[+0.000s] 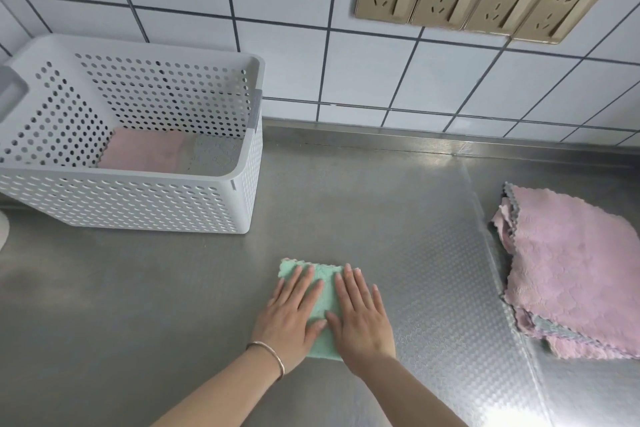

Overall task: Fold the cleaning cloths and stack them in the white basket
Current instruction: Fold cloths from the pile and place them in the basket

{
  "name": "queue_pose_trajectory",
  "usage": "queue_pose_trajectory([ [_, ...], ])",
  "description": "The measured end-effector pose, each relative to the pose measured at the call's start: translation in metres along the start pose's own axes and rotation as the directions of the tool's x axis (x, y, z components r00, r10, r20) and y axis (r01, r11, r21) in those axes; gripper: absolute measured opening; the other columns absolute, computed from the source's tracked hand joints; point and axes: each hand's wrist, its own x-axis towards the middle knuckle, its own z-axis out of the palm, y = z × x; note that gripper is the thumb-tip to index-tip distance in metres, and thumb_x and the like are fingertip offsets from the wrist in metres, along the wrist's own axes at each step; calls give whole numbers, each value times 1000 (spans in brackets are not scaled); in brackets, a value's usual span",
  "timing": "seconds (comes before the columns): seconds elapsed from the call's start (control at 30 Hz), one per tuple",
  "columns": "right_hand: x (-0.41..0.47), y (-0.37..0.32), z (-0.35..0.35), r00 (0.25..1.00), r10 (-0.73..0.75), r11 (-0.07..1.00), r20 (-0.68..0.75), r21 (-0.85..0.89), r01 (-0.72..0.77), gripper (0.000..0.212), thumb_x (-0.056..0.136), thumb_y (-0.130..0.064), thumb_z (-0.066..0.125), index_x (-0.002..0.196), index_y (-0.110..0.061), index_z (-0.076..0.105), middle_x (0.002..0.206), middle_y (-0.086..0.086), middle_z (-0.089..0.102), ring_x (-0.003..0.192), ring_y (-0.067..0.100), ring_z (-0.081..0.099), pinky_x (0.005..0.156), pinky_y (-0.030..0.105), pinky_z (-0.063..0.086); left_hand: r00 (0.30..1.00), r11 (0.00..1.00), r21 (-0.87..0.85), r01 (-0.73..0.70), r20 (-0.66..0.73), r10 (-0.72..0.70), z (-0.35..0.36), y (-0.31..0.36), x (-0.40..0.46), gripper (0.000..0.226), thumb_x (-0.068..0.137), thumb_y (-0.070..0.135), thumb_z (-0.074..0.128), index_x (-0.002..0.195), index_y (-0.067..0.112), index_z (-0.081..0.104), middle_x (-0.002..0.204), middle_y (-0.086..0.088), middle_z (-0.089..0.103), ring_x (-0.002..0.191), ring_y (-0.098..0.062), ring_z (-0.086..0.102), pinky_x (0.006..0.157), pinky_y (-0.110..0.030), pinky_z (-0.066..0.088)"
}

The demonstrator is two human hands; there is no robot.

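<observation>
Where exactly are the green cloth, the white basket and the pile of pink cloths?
green cloth (325, 302), head view, strip showing between the two hands
white basket (138, 208), head view, near perforated wall
pile of pink cloths (571, 260), head view, top cloth's middle

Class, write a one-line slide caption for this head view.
Both hands press a folded green cloth flat beside the white basket.
</observation>
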Motion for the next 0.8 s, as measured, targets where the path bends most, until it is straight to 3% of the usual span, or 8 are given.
queue_pose_trajectory([
  [0.1, 1, 2, 6, 1000, -12, 1000, 6, -12, 13, 60, 98, -47, 9, 142, -11, 29, 149, 5, 35, 142, 16, 9, 110, 36, 10, 1000, 1000, -12, 5, 10, -5, 5, -3, 0, 62, 86, 52, 37, 139, 19, 39, 150, -7, 32, 141, -21, 15, 112, -35, 10],
  [0.27, 1, 5, 15, 999, -35, 999, -42, 10, 35, 65, 91, -47, 31, 145, -10, 25, 152, 4, 28, 142, 19, 14, 109, 41, 17, 999, 1000, -8, 7, -46, -7, 9, -2, 2, 65, 84, 52, 41, 141, 21, 36, 152, -13, 26, 141, -28, 20, 108, -41, 20],
  [0.37, 2, 5, 15, 999, -41, 998, -34, 42, 42, 67, 90, -46, 33, 145, -9, 25, 153, 6, 27, 142, 20, 14, 109, 41, 18, 999, 1000, -16, 8, -38, -8, 8, -2, 4, 66, 82, 52, 43, 140, 23, 34, 151, -13, 26, 141, -29, 21, 108, -40, 20],
  [0.5, 5, 4, 15, 999, -36, 998, -18, 46, 37, 66, 89, -46, 33, 143, -9, 28, 151, 6, 31, 142, 19, 13, 110, 38, 14, 999, 999, -7, 31, 13, -31, 6, -5, 9, 67, 78, 56, 43, 138, 28, 36, 149, -10, 32, 138, -26, 24, 108, -37, 18],
  [0.6, 7, 1, 6, 1000, -27, 996, 1, 82, 27, 63, 83, -46, 37, 136, -12, 41, 143, 4, 44, 135, 19, 31, 110, 36, 19, 999, 997, -61, 45, -24, -46, 0, -11, 10, 63, 75, 55, 45, 133, 30, 42, 143, -6, 40, 133, -22, 28, 108, -32, 18],
  [0.67, 8, 2, -5, 998, 59, 984, -35, 170, -52, 57, 78, -38, 45, 130, -16, 51, 137, 1, 50, 126, 20, 45, 105, 35, 37, 967, 964, -183, 193, -134, -219, -5, -12, 6, 55, 70, 46, 50, 121, 25, 52, 128, -6, 53, 118, -23, 39, 101, -32, 31],
  [0.7, 7, 1, -9, 990, 134, 958, -48, 261, -117, 54, 77, -31, 49, 129, -16, 51, 132, 1, 51, 119, 22, 49, 99, 36, 43, 914, 917, -245, 316, -181, -363, -7, -11, 3, 49, 68, 40, 55, 113, 21, 57, 116, -7, 58, 107, -26, 44, 94, -34, 37],
  [0.8, -4, 3, -28, 924, 373, 747, 86, 562, -354, 39, 82, -19, 51, 121, -19, 48, 109, -5, 51, 97, 14, 48, 85, 29, 45, 727, 706, -337, 623, -82, -681, -20, -4, -8, 37, 65, 32, 74, 98, 19, 63, 99, -7, 58, 92, -30, 47, 86, -35, 35],
])
